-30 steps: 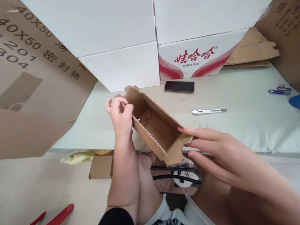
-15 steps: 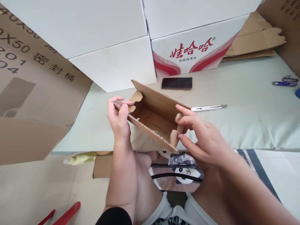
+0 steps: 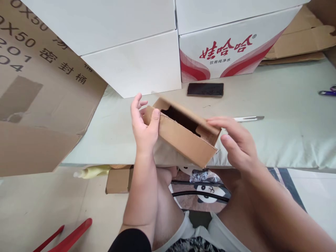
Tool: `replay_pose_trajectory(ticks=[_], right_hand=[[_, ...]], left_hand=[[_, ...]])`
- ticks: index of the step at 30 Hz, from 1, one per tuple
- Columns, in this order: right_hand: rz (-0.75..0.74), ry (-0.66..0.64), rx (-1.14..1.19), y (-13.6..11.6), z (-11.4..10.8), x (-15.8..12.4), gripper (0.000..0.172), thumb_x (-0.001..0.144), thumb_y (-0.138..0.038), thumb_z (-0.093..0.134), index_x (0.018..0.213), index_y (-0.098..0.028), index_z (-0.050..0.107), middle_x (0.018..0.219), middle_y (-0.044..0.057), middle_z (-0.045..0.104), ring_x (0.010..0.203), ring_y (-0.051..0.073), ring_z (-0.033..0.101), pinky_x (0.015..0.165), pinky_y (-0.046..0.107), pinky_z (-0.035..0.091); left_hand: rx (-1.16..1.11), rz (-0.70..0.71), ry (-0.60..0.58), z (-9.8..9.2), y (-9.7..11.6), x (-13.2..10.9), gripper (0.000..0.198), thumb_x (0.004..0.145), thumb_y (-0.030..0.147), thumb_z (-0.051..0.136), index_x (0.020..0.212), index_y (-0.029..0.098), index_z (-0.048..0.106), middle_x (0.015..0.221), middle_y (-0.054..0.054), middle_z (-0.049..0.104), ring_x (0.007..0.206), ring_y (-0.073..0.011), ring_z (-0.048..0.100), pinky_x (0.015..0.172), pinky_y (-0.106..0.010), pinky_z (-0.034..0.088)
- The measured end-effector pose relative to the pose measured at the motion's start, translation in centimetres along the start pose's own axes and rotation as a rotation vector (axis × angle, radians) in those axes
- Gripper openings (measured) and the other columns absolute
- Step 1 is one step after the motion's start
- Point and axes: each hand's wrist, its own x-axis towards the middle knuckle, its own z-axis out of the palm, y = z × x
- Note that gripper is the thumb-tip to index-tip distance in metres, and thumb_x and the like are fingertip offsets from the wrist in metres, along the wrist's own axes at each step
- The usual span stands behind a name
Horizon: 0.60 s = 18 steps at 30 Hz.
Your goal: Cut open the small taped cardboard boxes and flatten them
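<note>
A small brown cardboard box (image 3: 185, 140) is held tilted above the edge of the pale padded surface, its dark inside showing through a gap between two long flaps. My left hand (image 3: 144, 127) grips its left end, thumb on the near flap and the other fingers behind, some raised. At the right end my right hand (image 3: 237, 141) has its fingers stretched along the far flap (image 3: 194, 115), thumb apart from them. Just behind my right fingers lies a white utility knife (image 3: 249, 119). A dark phone (image 3: 205, 89) rests beyond the box.
White cartons (image 3: 131, 68) are stacked at the back, one with red lettering (image 3: 225, 49). A big brown carton (image 3: 52, 105) stands at left, flattened cardboard (image 3: 301, 42) at back right. A smaller brown box (image 3: 118, 181) and a yellowish bottle (image 3: 94, 171) are below the edge.
The box has turned so its near side faces me more and its opening has narrowed to a gap. My right hand has shifted right, its thumb off the end flaps. The view has moved slightly.
</note>
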Motion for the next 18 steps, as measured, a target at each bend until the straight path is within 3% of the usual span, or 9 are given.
replay_pose_trajectory(ticks=[2, 4, 6, 8, 13, 16, 18], right_hand=[[-0.032, -0.099, 0.038, 0.2, 0.4, 0.1, 0.037, 0.104, -0.048, 0.043, 0.105, -0.028, 0.075, 0.12, 0.009, 0.072, 0.113, 0.028, 0.069, 0.099, 0.047, 0.055], [-0.051, -0.144, 0.075, 0.3, 0.8, 0.1, 0.039, 0.104, -0.049, 0.044, 0.099, -0.027, 0.076, 0.121, 0.008, 0.072, 0.112, 0.026, 0.069, 0.099, 0.045, 0.055], [-0.027, -0.138, 0.096, 0.4, 1.1, 0.0, 0.04, 0.104, -0.051, 0.043, 0.105, -0.027, 0.075, 0.127, 0.009, 0.071, 0.12, 0.027, 0.067, 0.103, 0.046, 0.054], [0.051, -0.089, 0.117, 0.8, 1.3, -0.1, 0.043, 0.103, -0.056, 0.04, 0.116, -0.029, 0.07, 0.135, 0.01, 0.068, 0.128, 0.028, 0.063, 0.106, 0.048, 0.052], [0.449, -0.02, 0.133, 3.5, 1.5, 0.2, 0.049, 0.102, -0.06, 0.032, 0.126, -0.029, 0.061, 0.135, 0.011, 0.067, 0.121, 0.028, 0.067, 0.103, 0.049, 0.055], [0.603, -0.123, 0.174, 5.2, 1.7, 0.3, 0.055, 0.101, -0.064, 0.029, 0.124, -0.026, 0.061, 0.128, 0.012, 0.071, 0.113, 0.027, 0.071, 0.1, 0.048, 0.056], [0.577, -0.223, 0.298, 5.6, 1.8, 0.1, 0.06, 0.1, -0.068, 0.028, 0.134, -0.025, 0.055, 0.13, 0.013, 0.071, 0.117, 0.028, 0.07, 0.103, 0.049, 0.055]], left_hand=[[0.074, 0.046, -0.047, -0.2, -0.4, 0.1, 0.052, 0.085, 0.051, 0.075, 0.132, 0.032, 0.062, 0.142, -0.009, 0.055, 0.126, -0.027, 0.058, 0.111, -0.045, 0.046], [0.134, 0.049, -0.105, -0.5, -0.6, 0.1, 0.032, 0.089, 0.044, 0.071, 0.117, 0.029, 0.072, 0.148, -0.009, 0.05, 0.132, -0.0286, 0.055, 0.115, -0.047, 0.044], [0.165, 0.023, -0.143, -0.6, -0.6, 0.1, 0.018, 0.091, 0.036, 0.067, 0.1, 0.026, 0.078, 0.146, -0.009, 0.051, 0.133, -0.0289, 0.054, 0.117, -0.048, 0.043], [0.165, -0.017, -0.139, -0.7, -0.5, 0.2, 0.016, 0.091, 0.029, 0.065, 0.094, 0.025, 0.08, 0.141, -0.009, 0.055, 0.134, -0.0287, 0.054, 0.116, -0.048, 0.045], [0.127, -0.137, -0.031, -1.1, -0.7, 0.7, 0.019, 0.085, 0.019, 0.064, 0.089, 0.026, 0.081, 0.135, -0.007, 0.059, 0.133, -0.0281, 0.055, 0.112, -0.045, 0.049], [0.091, -0.223, 0.093, -1.7, -1.5, 1.3, 0.024, 0.082, 0.017, 0.06, 0.087, 0.025, 0.081, 0.132, -0.006, 0.061, 0.133, -0.0263, 0.056, 0.113, -0.041, 0.047], [0.027, -0.271, 0.185, -1.9, -2.0, 1.6, 0.024, 0.08, 0.019, 0.058, 0.087, 0.024, 0.081, 0.129, -0.006, 0.064, 0.132, -0.0245, 0.056, 0.113, -0.038, 0.045]])
